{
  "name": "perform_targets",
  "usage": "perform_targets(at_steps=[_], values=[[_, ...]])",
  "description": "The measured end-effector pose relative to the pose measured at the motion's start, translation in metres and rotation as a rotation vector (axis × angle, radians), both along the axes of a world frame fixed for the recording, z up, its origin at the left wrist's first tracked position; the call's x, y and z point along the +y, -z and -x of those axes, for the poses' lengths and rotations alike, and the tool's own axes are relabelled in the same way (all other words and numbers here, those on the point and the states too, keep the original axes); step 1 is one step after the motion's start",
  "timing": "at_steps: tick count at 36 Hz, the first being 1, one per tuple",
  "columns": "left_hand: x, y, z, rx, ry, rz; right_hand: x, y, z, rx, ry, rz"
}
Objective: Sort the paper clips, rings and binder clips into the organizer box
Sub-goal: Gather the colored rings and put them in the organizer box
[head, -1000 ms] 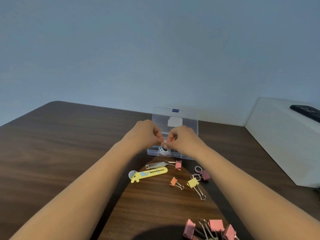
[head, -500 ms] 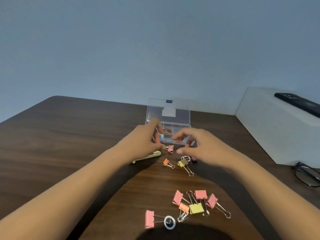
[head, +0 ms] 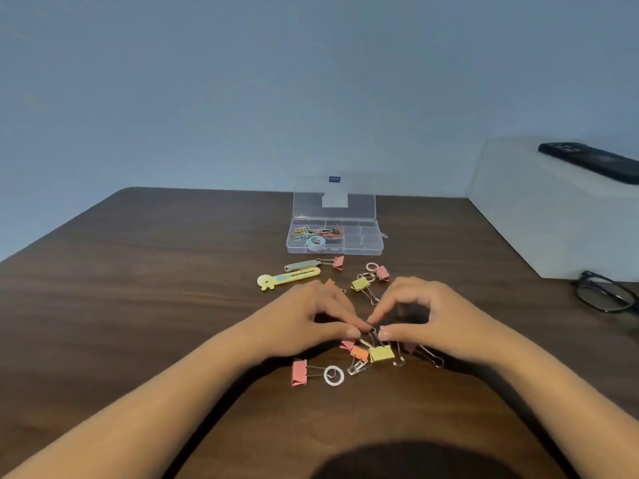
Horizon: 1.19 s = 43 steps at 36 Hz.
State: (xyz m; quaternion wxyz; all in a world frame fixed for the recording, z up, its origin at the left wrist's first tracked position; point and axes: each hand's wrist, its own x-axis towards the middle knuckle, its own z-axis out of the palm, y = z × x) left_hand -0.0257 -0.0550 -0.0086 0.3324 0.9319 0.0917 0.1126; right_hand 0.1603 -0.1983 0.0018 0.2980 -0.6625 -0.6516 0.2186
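Dark wood table: carries all the things.
Pink binder clip: lies flat, a white ring at its handle tip.
Left hand: fingers curled, tips meeting over the near pile; I cannot tell whether it grips anything.
Organizer box: lid up, paper clips in its left compartments.
Yellow binder clip: in the near pile.
Right hand: thumb and forefinger pinch that clip's wire handle.
Glasses: far right.
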Motion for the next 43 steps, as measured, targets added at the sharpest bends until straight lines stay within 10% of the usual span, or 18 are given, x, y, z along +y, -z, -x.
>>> perform_targets(at_steps=[13,43], values=[[0.013,0.003,0.007,-0.026,-0.190,-0.225,-0.002,0.010,-0.009,-0.184,0.031,-0.002],[0.017,-0.019,0.020,0.291,0.021,-0.058,0.006,0.015,0.011,-0.358,0.087,-0.131]])
